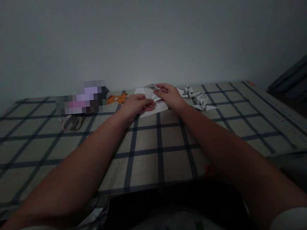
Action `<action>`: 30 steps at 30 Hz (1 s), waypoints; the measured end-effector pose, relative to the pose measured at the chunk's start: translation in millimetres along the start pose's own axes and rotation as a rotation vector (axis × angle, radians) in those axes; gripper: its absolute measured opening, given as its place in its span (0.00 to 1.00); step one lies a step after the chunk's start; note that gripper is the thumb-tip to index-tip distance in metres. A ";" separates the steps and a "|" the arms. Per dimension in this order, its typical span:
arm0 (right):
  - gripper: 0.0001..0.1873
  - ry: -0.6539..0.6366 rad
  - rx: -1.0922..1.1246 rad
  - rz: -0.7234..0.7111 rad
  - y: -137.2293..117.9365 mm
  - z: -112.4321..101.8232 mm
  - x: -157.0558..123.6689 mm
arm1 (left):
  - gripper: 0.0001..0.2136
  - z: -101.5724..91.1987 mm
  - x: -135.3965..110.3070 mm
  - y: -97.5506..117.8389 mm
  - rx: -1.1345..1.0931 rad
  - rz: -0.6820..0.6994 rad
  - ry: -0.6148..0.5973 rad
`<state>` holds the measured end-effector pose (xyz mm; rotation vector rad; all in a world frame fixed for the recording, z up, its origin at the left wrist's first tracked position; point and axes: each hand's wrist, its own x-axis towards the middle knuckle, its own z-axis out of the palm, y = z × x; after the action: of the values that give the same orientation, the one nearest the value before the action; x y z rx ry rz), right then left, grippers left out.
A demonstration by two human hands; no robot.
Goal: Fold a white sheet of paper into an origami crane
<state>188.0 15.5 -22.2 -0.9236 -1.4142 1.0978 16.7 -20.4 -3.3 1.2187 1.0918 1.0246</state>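
My left hand (136,105) and my right hand (169,95) meet over a white paper piece (149,94) at the far middle of the checked cloth (158,139). Both hands pinch this paper, which looks partly folded, with a point sticking up between the fingers. A flat white sheet (158,108) lies under the hands. Just right of my right hand sit several folded white paper cranes (198,99) on the cloth.
A blurred purple-and-dark object (84,98) lies at the far left, with pale straps (70,122) trailing from it. An orange bear print (118,98) shows on the cloth. A wall rises behind the surface; dark furniture (299,78) stands at right.
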 end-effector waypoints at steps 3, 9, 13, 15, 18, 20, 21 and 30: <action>0.18 -0.008 0.035 0.020 -0.6 -1.1 -0.5 | 0.12 -3.6 3.9 -2.2 0.089 0.202 0.118; 0.19 -0.105 0.045 0.054 -2.1 1.6 -4.9 | 0.22 -9.6 1.9 3.4 0.375 0.571 0.164; 0.21 -0.180 0.027 0.041 -1.7 2.9 -6.4 | 0.11 -10.2 1.5 3.1 0.361 0.645 0.171; 0.22 -0.210 -0.031 0.013 -0.9 1.9 -6.3 | 0.12 -10.4 3.0 1.0 0.321 0.633 0.218; 0.20 -0.245 -0.121 -0.061 0.3 -0.1 -5.4 | 0.16 -10.4 4.0 -0.8 0.300 0.541 0.255; 0.18 -0.251 -0.149 -0.120 0.1 -1.1 -5.1 | 0.18 -10.0 2.7 0.1 0.305 0.508 0.252; 0.16 -0.251 -0.164 -0.143 -0.6 -1.6 -5.2 | 0.19 -9.7 1.6 1.1 0.302 0.511 0.244; 0.13 -0.279 -0.415 -0.225 -14.1 -2.7 -13.4 | 0.17 -10.5 -2.5 7.1 0.290 0.500 0.114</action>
<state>192.9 -0.8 -12.4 -0.8920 -1.9749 0.7979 5.8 -20.3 3.7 1.7421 1.0720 1.3569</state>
